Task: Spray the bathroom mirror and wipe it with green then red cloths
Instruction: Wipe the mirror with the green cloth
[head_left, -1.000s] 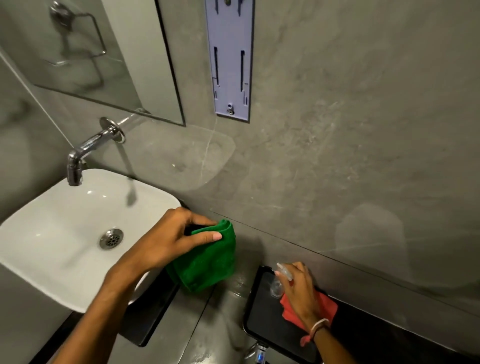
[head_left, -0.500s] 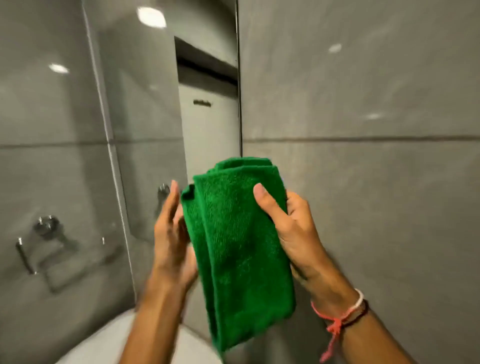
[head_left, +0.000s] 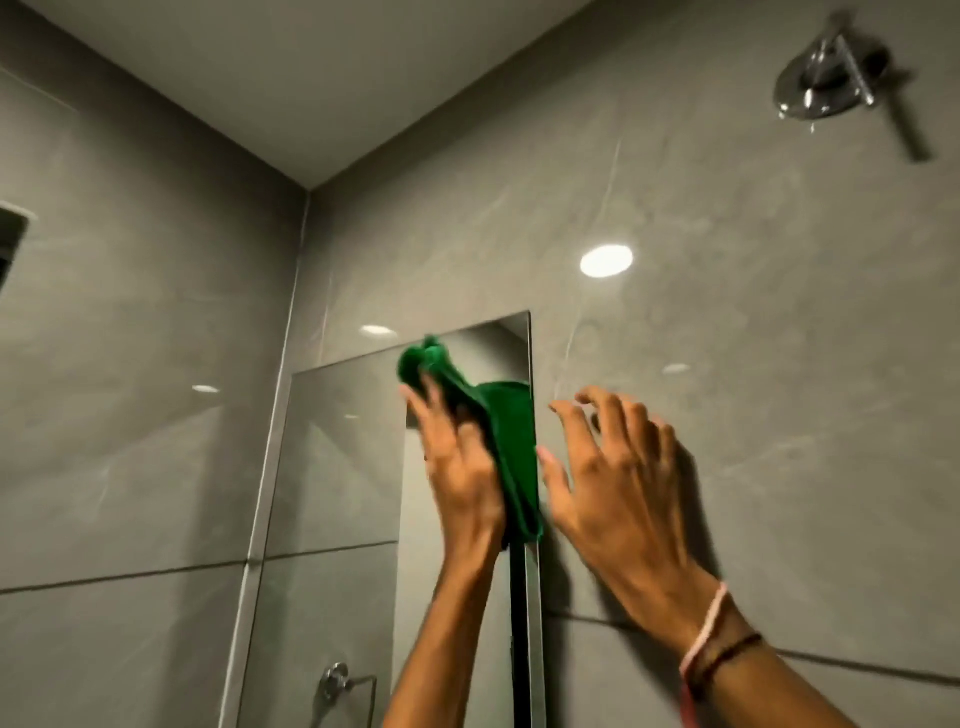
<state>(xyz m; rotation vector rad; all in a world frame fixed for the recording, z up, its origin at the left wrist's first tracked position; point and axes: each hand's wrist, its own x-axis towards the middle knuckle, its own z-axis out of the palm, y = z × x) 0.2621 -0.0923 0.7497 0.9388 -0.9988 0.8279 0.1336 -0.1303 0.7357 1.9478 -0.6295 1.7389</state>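
A tall frameless mirror (head_left: 337, 493) hangs on the grey tiled wall, its top right corner near the middle of the view. My left hand (head_left: 460, 467) presses the green cloth (head_left: 511, 441) flat against the mirror's upper right part. The cloth bunches above my fingers and hangs down along the mirror's right edge. My right hand (head_left: 618, 483) is spread open against the wall tile just right of the mirror, holding nothing. The spray bottle and the red cloth are out of view.
A chrome shower fitting (head_left: 831, 83) sticks out of the wall at the upper right. The mirror reflects a chrome towel ring (head_left: 337, 683) low down. Ceiling lights glint on the glossy tiles (head_left: 607, 261). A dark vent (head_left: 10, 241) sits at the left edge.
My view swung up from the sink to the top of the mirror. My right hand let go of the green cloth; my left hand carried it up onto the glass.
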